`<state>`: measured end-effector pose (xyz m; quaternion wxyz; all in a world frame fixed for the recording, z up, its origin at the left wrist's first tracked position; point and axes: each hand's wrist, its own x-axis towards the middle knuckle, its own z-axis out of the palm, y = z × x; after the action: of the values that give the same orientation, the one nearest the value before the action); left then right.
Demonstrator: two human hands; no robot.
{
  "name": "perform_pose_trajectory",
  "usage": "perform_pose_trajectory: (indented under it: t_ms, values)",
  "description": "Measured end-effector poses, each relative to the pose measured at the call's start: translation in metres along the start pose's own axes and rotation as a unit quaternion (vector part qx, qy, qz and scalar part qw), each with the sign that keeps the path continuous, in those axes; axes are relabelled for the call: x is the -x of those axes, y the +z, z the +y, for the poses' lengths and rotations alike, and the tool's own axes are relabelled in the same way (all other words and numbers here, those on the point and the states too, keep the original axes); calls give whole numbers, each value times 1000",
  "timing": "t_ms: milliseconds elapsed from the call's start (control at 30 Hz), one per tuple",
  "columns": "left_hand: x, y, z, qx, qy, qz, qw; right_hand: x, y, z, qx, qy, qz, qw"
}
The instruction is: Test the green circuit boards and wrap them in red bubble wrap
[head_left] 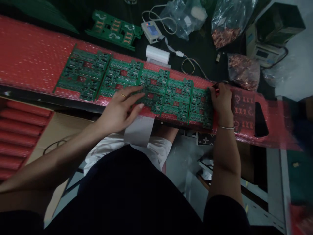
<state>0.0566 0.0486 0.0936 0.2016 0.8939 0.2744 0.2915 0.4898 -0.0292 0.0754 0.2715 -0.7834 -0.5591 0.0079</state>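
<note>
Five green circuit boards (179, 94) lie in a row on red bubble wrap (29, 55) across the bench (200, 49) | left hand (121, 111): grip loosely spread, fingers over the middle board (158, 88) | right hand (222, 98): fingers curled at the rightmost board's (197, 103) far right corner; cannot tell whether its grip holds anything | white roll (157, 54) beyond the row

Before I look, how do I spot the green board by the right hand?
Find the long red bubble wrap, then follow the row of green circuit boards on it to the right. The rightmost board ends that row. Unlike its neighbours, it has the right hand at its outer edge.
</note>
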Motion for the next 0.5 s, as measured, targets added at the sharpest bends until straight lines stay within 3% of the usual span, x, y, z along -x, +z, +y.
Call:
perform_pose_trajectory:
  t_ms: [100,167,333,500]
  values:
    - [22,-6,0,10,-24,32,999,1,0,-5,47,-4,0,999]
    - [36,-3,0,19,-29,23,999,2,3,-5,67,12,11,998]
    - [66,18,-9,28,-8,-51,998,1,12,2,107,47,45,992]
    - [81,38,-24,16,-19,-40,999,2,14,3,103,30,64,992]
